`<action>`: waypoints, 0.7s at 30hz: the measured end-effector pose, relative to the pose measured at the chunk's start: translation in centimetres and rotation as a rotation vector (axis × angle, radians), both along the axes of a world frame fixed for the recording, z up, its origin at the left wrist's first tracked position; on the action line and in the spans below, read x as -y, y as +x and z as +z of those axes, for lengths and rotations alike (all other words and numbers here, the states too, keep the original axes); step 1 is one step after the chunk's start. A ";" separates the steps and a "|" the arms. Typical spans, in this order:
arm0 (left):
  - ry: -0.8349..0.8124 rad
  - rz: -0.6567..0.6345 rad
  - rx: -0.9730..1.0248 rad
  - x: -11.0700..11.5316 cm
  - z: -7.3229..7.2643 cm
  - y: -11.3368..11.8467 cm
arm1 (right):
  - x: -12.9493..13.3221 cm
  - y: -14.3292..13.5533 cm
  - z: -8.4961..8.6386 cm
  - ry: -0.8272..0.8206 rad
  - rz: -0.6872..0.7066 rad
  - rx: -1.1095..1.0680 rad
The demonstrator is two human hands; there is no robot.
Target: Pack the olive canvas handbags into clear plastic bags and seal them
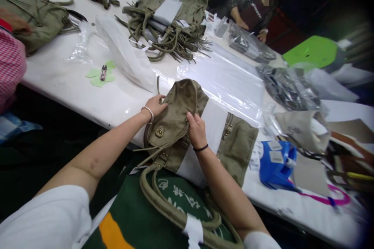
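An olive-green fabric bag (238, 144) lies at the table's near edge, with a white paper band (214, 122) around its middle. Its rounded end, with a metal ring and thin cords, is lifted between my hands. My left hand (156, 106) grips the left side of that end. My right hand (196, 129) pinches its right edge, thumb on top, beside the white band. The bag's long handles (166, 208), wrapped in white paper at one spot, hang over my green apron (131, 194).
More olive bags (172, 19) are piled at the back. Clear plastic sheets (222, 74) lie beyond my bag. Small snips (103, 72) rest on green scraps at left. A blue bag (276, 163) and wrapped bags (292, 85) are at right. Other people work at the left and far sides.
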State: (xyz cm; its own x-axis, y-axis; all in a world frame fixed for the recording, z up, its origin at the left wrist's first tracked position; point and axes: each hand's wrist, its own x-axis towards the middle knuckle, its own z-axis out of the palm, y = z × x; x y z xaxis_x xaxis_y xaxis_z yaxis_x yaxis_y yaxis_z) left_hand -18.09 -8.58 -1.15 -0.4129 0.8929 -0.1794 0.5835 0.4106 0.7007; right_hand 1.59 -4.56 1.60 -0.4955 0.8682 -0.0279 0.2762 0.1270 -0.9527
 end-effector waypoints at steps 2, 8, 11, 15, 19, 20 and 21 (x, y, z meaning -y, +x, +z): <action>-0.083 -0.011 -0.212 0.3 0.6 0.0 | 0.0 -0.4 -0.3 0.007 0.092 0.088; 0.282 -0.129 -0.395 -1.9 0.4 1.5 | -2.9 0.3 1.1 0.192 0.032 0.087; 0.364 -0.148 -0.224 -4.1 -2.0 2.4 | -8.2 -0.9 1.8 0.516 0.017 0.100; 0.390 -0.143 -0.183 -5.0 -4.9 2.9 | -15.1 -4.7 1.5 0.523 0.398 0.256; 0.430 -0.263 -0.142 -4.7 -5.8 2.1 | -18.0 -7.1 -0.6 0.433 0.578 0.386; 0.422 -0.282 -0.135 -4.8 -5.9 1.9 | -18.2 -7.4 -1.4 0.425 0.527 0.398; 0.416 -0.290 -0.138 -5.0 -5.9 1.7 | -18.4 -7.5 -2.3 0.418 0.466 0.405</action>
